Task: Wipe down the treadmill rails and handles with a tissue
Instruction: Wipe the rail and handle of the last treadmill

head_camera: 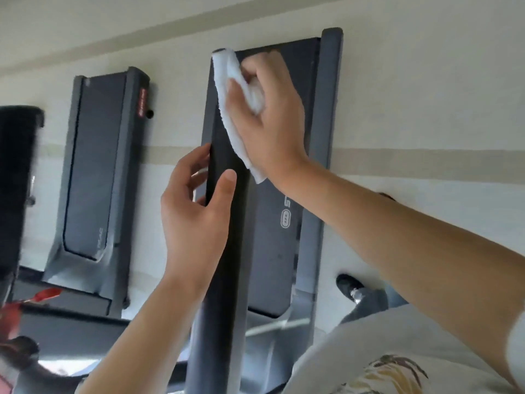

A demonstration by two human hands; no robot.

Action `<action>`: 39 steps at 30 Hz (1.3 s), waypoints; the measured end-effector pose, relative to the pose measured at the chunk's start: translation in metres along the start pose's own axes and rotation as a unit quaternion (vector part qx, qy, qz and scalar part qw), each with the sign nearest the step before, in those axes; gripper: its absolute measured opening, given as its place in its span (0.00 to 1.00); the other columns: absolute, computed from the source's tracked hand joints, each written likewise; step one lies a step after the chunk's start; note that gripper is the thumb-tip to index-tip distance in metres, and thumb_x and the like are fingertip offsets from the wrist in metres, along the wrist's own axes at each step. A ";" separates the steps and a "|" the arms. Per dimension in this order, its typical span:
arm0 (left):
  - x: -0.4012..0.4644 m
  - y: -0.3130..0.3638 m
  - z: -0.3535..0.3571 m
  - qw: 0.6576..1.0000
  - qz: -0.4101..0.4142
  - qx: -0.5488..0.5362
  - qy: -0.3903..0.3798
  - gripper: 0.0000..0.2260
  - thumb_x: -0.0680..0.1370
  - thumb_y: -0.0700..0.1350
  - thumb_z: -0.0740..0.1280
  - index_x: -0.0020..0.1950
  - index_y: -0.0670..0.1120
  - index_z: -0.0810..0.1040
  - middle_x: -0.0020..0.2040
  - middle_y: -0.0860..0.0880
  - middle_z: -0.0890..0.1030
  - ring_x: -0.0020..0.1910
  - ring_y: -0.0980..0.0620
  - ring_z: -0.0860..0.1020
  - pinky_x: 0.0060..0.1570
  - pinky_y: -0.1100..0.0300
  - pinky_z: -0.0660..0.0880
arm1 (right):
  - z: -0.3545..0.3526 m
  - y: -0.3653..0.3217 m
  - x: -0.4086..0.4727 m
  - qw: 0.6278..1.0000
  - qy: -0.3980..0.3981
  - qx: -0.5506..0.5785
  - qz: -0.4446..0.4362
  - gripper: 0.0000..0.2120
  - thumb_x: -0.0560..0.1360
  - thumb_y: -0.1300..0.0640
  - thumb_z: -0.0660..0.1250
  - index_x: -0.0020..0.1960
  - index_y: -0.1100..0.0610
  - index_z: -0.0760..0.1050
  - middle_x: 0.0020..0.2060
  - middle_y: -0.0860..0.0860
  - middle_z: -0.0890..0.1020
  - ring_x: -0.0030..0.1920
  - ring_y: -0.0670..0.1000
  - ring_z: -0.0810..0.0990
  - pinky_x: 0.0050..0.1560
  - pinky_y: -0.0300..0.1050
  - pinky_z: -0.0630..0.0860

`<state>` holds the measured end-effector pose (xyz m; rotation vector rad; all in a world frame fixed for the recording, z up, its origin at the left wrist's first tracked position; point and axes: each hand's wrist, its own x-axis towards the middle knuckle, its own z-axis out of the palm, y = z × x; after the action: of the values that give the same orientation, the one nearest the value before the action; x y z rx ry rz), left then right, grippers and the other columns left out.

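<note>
A long black treadmill rail [224,251] runs from the bottom of the view up to the middle. My right hand [267,118] grips a folded white tissue [227,89] and presses it against the rail's far end. Lower down, my left hand [193,211] holds the same rail, with the thumb across its top face and the fingers curled round its left edge. Under the rail lies the grey treadmill deck with its belt [272,237].
A second treadmill [93,183] stands to the left on the pale floor. A dark machine part [17,172] fills the left edge, with something red [42,297] below it. My foot in a dark shoe [349,285] is on the floor to the right.
</note>
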<state>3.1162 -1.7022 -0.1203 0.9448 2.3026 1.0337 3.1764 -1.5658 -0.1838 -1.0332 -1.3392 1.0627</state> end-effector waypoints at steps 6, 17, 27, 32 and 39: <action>0.001 -0.003 -0.001 0.999 0.018 -0.031 -0.017 0.17 0.82 0.42 0.71 0.70 0.53 0.79 0.61 0.60 0.84 0.63 0.58 0.82 0.64 0.58 0.79 | -0.005 -0.003 -0.073 0.997 -0.006 0.061 0.042 0.04 0.81 0.61 0.71 0.52 0.60 0.76 0.47 0.50 0.77 0.44 0.49 0.78 0.43 0.49 0.78; 0.000 -0.001 0.000 0.999 0.026 -0.021 -0.024 0.18 0.83 0.37 0.67 0.71 0.49 0.77 0.64 0.56 0.83 0.63 0.58 0.80 0.55 0.70 0.76 | 0.004 0.025 -0.013 0.996 0.028 0.034 0.078 0.05 0.84 0.60 0.63 0.53 0.62 0.74 0.46 0.51 0.75 0.43 0.48 0.75 0.42 0.48 0.76; -0.001 0.006 0.004 0.999 0.033 0.005 -0.013 0.18 0.81 0.38 0.65 0.71 0.45 0.76 0.63 0.53 0.82 0.63 0.55 0.81 0.54 0.68 0.76 | -0.015 0.017 -0.097 0.984 -0.110 0.059 0.128 0.03 0.83 0.51 0.57 0.52 0.49 0.65 0.43 0.42 0.67 0.39 0.42 0.71 0.41 0.36 0.66; -0.001 0.005 0.005 0.999 0.032 0.020 -0.010 0.19 0.81 0.38 0.65 0.73 0.42 0.76 0.64 0.47 0.83 0.63 0.50 0.81 0.56 0.67 0.76 | -0.024 0.018 -0.092 0.982 -0.146 0.070 0.101 0.02 0.82 0.52 0.58 0.52 0.49 0.67 0.43 0.40 0.65 0.39 0.38 0.69 0.41 0.34 0.64; -0.002 0.005 0.006 0.999 0.043 0.024 -0.006 0.17 0.82 0.36 0.65 0.72 0.43 0.76 0.63 0.49 0.83 0.60 0.55 0.82 0.54 0.69 0.75 | 0.001 0.016 -0.029 0.987 -0.003 0.077 0.141 0.07 0.84 0.61 0.63 0.48 0.53 0.68 0.42 0.45 0.72 0.40 0.47 0.72 0.42 0.39 0.70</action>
<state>3.1232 -1.6982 -0.1206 1.0741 2.3047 1.0075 3.1764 -1.5908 -0.2056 -1.1255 -1.1156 1.3589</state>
